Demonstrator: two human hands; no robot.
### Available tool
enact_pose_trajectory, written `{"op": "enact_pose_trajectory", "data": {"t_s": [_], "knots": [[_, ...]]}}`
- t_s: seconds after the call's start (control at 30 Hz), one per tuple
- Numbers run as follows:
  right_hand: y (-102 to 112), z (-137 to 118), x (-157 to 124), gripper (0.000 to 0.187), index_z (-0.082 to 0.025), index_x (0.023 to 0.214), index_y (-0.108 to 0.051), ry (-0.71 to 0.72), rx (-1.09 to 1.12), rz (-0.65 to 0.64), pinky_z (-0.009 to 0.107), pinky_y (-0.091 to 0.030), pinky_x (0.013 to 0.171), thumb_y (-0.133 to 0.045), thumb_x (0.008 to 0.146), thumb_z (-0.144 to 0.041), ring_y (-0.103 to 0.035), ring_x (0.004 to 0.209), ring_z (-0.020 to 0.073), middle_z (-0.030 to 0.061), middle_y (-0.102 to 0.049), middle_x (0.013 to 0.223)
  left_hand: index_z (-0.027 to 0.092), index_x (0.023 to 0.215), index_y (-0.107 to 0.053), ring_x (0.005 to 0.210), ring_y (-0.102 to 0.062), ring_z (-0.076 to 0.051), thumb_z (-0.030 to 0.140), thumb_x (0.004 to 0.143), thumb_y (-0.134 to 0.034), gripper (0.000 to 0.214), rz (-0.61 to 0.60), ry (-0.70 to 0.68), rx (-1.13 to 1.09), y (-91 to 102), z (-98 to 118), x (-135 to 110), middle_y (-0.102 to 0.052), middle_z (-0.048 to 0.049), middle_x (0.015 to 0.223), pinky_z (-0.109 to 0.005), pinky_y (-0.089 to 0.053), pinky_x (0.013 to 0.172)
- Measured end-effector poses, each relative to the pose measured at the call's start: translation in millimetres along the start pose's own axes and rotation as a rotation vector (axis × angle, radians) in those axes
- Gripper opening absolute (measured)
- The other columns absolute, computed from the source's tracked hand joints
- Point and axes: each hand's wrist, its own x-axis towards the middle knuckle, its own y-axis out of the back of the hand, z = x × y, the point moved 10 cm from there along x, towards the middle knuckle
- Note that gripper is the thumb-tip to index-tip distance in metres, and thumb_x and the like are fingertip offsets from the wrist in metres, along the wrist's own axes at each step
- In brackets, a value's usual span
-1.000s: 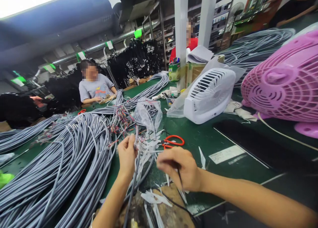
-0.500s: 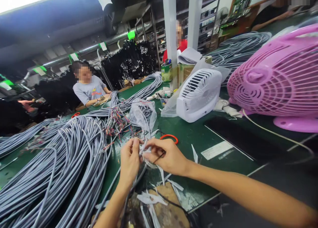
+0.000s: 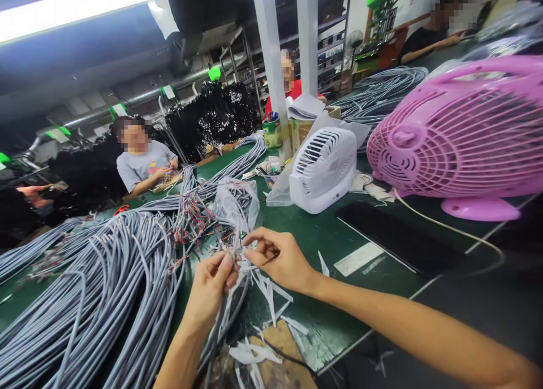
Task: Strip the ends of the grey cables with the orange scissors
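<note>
My left hand [image 3: 211, 284] is closed round a grey cable [image 3: 220, 327] whose end sticks up above the fingers. My right hand [image 3: 278, 259] pinches that cable end from the right and also holds a thin dark tool or wire between its fingers. White paper strips [image 3: 265, 290] lie scattered under and around both hands on the green table [image 3: 322, 236]. A large heap of grey cables [image 3: 97, 287] with coloured inner wires at their ends fills the left side.
A white desk fan [image 3: 324, 168] and a big pink fan [image 3: 458, 134] stand at the right, with a dark mat [image 3: 394, 236] in front. A clear plastic bag [image 3: 237, 199] lies behind my hands. Co-workers sit at the far side [image 3: 142, 163] and further back.
My right hand has come in from the right and met the left at the cable end. The red-handled scissors, seen earlier behind my hands, are out of sight now. The view has shifted.
</note>
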Motion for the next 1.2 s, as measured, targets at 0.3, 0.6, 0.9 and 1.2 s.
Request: {"op": "enact_pose_trajectory", "data": {"t_s": [0.3, 0.6, 0.9, 1.2], "knots": [[-7, -20, -8, 0.023, -0.015, 0.075, -0.061, 0.207, -0.252, -0.03, 0.021, -0.037, 0.054, -0.045, 0.087, -0.026, -0.052, 0.054, 0.0104, 0.0014, -0.06, 0.063, 0.01, 0.058, -0.058, 0.04, -0.026, -0.001, 0.045, 0.059, -0.075, 0.039, 0.002, 0.018, -0.136, -4.1, 3, -2, -0.039, 0.0048, 0.049, -0.018, -0.014, 0.042], [-7, -24, -12, 0.026, -0.015, 0.071, -0.059, 0.264, -0.264, -0.02, 0.021, -0.037, 0.055, -0.043, 0.089, -0.025, -0.051, 0.054, 0.0103, 0.0019, -0.06, 0.063, 0.011, 0.058, -0.057, 0.043, -0.026, -0.003, 0.047, 0.067, -0.069, 0.039, -0.013, -0.032, -0.029, -1.4, -1, -3, -0.04, 0.0044, 0.048, -0.02, -0.016, 0.043], [-16, 3, -13, 0.043, -0.015, 0.063, -0.051, 0.019, 0.061, -0.04, 0.02, -0.027, 0.044, -0.041, 0.087, -0.05, -0.033, 0.047, 0.0078, -0.0037, -0.04, 0.052, 0.01, 0.067, -0.063, 0.044, -0.027, -0.003, 0.044, 0.063, -0.073, 0.035, -0.006, -0.055, -0.036, -7.9, 5, -6, -0.04, 0.0047, 0.05, -0.018, -0.018, 0.042], [-28, 11, -17, 0.045, -0.018, 0.058, -0.044, -0.081, 0.421, -0.062, 0.021, -0.026, 0.045, -0.049, 0.081, -0.056, -0.029, 0.046, 0.007, -0.0062, -0.033, 0.051, 0.009, 0.059, -0.058, 0.039, -0.024, 0.001, 0.04, 0.057, -0.078, 0.036, -0.111, 0.056, -0.275, -25.7, -3, -6, -0.042, 0.0042, 0.052, -0.017, -0.013, 0.039]]}}
